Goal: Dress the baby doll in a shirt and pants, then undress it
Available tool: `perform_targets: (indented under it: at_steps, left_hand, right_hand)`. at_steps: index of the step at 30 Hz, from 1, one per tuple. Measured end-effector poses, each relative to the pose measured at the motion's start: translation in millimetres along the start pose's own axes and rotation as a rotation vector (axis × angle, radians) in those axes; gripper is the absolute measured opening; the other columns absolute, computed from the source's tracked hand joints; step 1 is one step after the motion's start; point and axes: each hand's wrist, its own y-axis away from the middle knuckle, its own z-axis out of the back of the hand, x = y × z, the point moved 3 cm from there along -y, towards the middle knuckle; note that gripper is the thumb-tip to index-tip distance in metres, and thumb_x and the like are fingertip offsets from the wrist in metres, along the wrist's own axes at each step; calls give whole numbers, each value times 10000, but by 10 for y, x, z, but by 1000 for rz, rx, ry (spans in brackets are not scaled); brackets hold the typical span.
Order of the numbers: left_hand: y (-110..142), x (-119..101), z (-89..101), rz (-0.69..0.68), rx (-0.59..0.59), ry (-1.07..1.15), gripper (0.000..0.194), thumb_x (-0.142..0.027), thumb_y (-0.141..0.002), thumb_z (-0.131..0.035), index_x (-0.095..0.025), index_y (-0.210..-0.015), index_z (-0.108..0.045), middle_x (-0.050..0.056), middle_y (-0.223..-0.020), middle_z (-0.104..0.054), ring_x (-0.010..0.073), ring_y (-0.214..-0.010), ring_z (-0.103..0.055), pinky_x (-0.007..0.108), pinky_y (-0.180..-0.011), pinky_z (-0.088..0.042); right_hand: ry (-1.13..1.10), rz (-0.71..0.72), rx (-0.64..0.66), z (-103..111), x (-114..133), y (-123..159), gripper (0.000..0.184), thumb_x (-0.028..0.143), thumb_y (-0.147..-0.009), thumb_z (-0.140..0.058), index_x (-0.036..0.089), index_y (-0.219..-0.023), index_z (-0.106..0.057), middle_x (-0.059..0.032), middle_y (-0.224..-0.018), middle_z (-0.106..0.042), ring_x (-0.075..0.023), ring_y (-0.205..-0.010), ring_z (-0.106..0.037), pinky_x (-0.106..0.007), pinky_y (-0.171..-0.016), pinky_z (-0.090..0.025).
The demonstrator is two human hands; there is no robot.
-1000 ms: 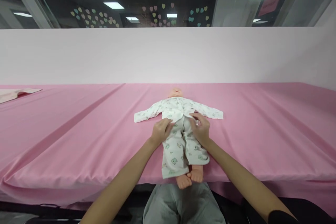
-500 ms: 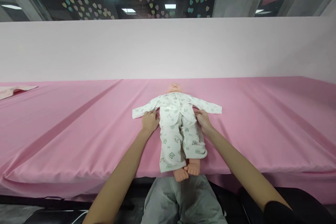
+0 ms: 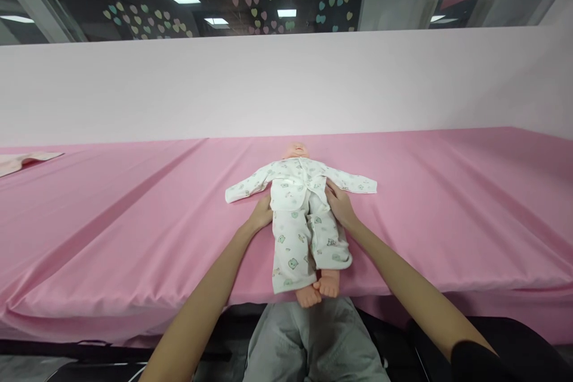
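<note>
A baby doll [image 3: 301, 215] lies on its back on the pink table [image 3: 134, 215], head away from me, bare feet at the near edge. It wears a white printed shirt and matching trousers, sleeves spread out flat. My left hand [image 3: 261, 215] presses against the doll's left side at the waist, fingers tucked under the shirt. My right hand [image 3: 340, 204] lies against the other side of the torso, fingers curled onto the shirt hem. Both hands clasp the doll's body between them.
A pale pink cloth [image 3: 24, 161] lies at the far left of the table. A light wall panel [image 3: 286, 83] rises behind the table. My grey-trousered lap [image 3: 313, 346] is just below the table's near edge.
My hands moved from the shirt's hem at the middle out to the doll's sides, then closed in against the torso. The shirt front now lies flat.
</note>
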Motion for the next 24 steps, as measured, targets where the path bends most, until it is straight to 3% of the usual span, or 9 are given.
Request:
perform_targets:
  at_steps: [3, 7, 15, 20, 24]
  left_hand:
    - [-1, -45, -31, -39, -51, -107, 202, -252, -728, -517, -151, -862, -630, 80, -965, -675, 275, -881, -604, 356, -721, -470]
    - [-14, -48, -31, -38, -108, -215, 92, -193, -714, -489, -155, -684, -567, 73, -837, -674, 234, -747, -594, 315, -649, -445]
    - [4, -44, 2, 16, -174, -307, 199, -254, -792, -423, -169, -643, -523, 65, -734, -659, 211, -653, -573, 288, -556, -391]
    - [27, -125, -10, 29, -251, -388, 180, -271, -801, -463, -166, -889, -581, 101, -902, -663, 259, -762, -611, 318, -595, -435]
    - [54, -180, -11, -38, -297, -362, 482, -300, -808, -504, -196, -1269, -412, 103, -1185, -583, 280, -968, -596, 350, -723, -486]
  right_hand:
    - [45, 9, 6, -22, 40, 28, 479, 347, -834, -401, 157, -1256, -523, -82, -1279, -525, -241, -1166, -489, -428, -1006, -355]
    - [60, 15, -14, -21, 48, 39, 466, 353, -829, -404, 156, -1226, -546, -94, -1257, -542, -252, -1132, -512, -438, -974, -380]
    - [-7, 23, -213, 31, 75, 81, 246, 319, -785, -471, 188, -890, -650, -58, -977, -665, -212, -900, -599, -359, -821, -458]
    - [-40, 27, -237, 42, 82, 77, 210, 287, -762, -469, 187, -828, -641, -48, -905, -665, -193, -850, -600, -334, -788, -461]
    - [-43, 26, -236, 37, 52, 70, 212, 257, -742, -458, 190, -827, -641, -41, -907, -660, -187, -844, -593, -335, -793, -456]
